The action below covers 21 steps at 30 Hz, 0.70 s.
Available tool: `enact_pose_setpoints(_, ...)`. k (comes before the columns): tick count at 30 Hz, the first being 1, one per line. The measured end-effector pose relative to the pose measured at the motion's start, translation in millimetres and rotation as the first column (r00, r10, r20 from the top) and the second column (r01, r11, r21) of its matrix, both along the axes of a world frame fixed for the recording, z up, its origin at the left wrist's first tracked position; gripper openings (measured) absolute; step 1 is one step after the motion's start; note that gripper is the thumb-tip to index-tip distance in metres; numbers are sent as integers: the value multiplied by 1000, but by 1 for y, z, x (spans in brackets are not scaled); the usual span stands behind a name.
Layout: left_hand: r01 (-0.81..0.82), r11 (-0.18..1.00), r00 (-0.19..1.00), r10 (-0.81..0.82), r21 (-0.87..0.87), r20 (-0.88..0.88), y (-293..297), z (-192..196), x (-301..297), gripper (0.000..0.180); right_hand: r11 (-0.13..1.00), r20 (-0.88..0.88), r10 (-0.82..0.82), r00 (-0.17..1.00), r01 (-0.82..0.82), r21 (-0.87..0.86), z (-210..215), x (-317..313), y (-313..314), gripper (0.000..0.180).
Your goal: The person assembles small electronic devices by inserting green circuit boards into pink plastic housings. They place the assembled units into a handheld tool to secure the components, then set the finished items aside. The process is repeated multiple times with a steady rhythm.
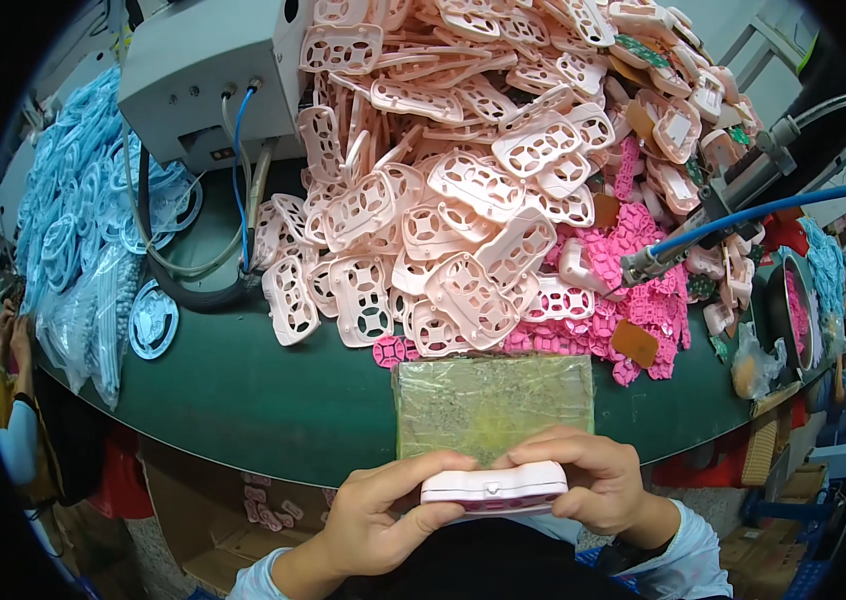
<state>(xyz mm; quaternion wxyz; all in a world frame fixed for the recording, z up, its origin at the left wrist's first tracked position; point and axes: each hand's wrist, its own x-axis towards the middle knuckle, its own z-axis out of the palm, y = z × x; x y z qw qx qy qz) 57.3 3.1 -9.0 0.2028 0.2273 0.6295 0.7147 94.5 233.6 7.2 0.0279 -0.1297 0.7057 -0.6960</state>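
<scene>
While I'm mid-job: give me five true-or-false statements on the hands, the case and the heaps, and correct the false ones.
1. The left hand and right hand both grip the pale case. True.
2. A wrapped yellowish block lies on the green table. True.
3. The case rests on the block. False: it is held in both hands, nearer the person.
4. The heap directly beyond the block is blue. False: it is mostly pale pink frames.
5. Blue parts are piled left of the grey machine box. True.
</scene>
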Motion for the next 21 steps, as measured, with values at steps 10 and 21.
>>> enact_pose_setpoints(10,-60,998,988,54,32,143,14,-4,14,39,969,-73,-118,990,131,209,5,1,-1,28)
enact_pose_setpoints(21,-87,990,903,30,-114,-428,21,10,0,40,932,-210,38,977,41,360,21,-7,-3,53)
